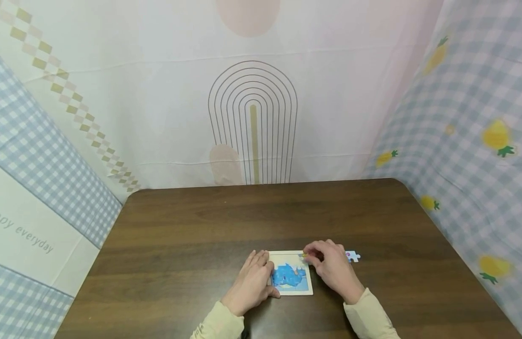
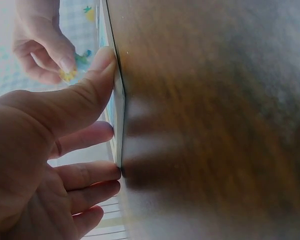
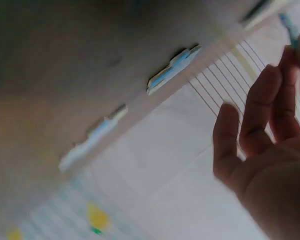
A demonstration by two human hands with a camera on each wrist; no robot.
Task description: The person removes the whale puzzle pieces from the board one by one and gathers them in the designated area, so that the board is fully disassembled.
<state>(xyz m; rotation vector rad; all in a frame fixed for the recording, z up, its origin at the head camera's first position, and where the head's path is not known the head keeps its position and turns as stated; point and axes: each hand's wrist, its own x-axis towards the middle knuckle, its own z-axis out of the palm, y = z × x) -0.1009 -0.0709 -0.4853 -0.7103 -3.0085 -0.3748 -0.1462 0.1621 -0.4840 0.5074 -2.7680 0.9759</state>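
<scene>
A shallow puzzle tray with a pale frame lies near the table's front, showing a blue whale picture. My left hand rests along its left side, fingers extended and thumb at the near left corner. In the left wrist view, the thumb and fingertips touch the tray's edge. Over the far right corner, my right hand pinches a puzzle piece, light blue with yellow, between thumb and fingers. The right wrist view shows only a blue bit of that piece at the fingertips.
Right of the tray, a loose puzzle piece with a pink swirl lies partly behind the right hand. Two loose pieces, one nearer and one farther left, show in the right wrist view. A patterned cloth hangs behind the brown table.
</scene>
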